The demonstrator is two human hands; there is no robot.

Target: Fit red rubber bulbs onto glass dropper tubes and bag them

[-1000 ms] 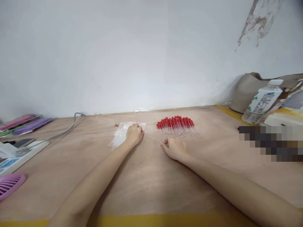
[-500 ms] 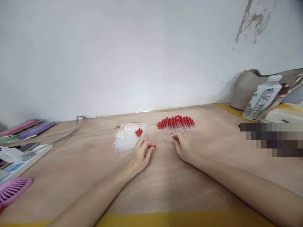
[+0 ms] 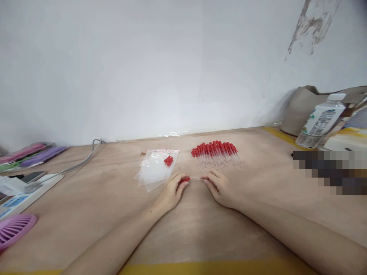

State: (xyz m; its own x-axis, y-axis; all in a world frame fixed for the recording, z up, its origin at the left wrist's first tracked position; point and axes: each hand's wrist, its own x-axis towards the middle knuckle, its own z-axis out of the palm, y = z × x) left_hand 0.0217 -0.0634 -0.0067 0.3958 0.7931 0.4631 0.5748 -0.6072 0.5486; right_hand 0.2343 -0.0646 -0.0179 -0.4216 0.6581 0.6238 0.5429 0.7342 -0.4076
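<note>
My left hand (image 3: 173, 188) is closed on a red rubber bulb (image 3: 186, 179), pinched between thumb and fingers. My right hand (image 3: 217, 186) grips a thin clear dropper tube (image 3: 196, 178) whose far end meets the bulb's opening; whether it sits inside or only touches, I cannot tell. Behind my hands lies a row of assembled droppers (image 3: 216, 152), their red bulbs pointing away from me and clear tubes towards me. Left of that row, several loose red bulbs (image 3: 168, 160) rest on a fan of clear plastic bags (image 3: 155, 172).
A power strip (image 3: 31, 196) with a grey cable (image 3: 83, 164) lies at the left, near a pink fan (image 3: 17, 229) and colourful packets (image 3: 43, 156). On the right stand a water bottle (image 3: 319, 120) and a grey bag (image 3: 298, 109). A white wall (image 3: 143, 68) rises behind the table.
My right hand has brought the clear tube down and left, from near the dropper row to the bulb in my left hand. My left hand has stayed nearly in place.
</note>
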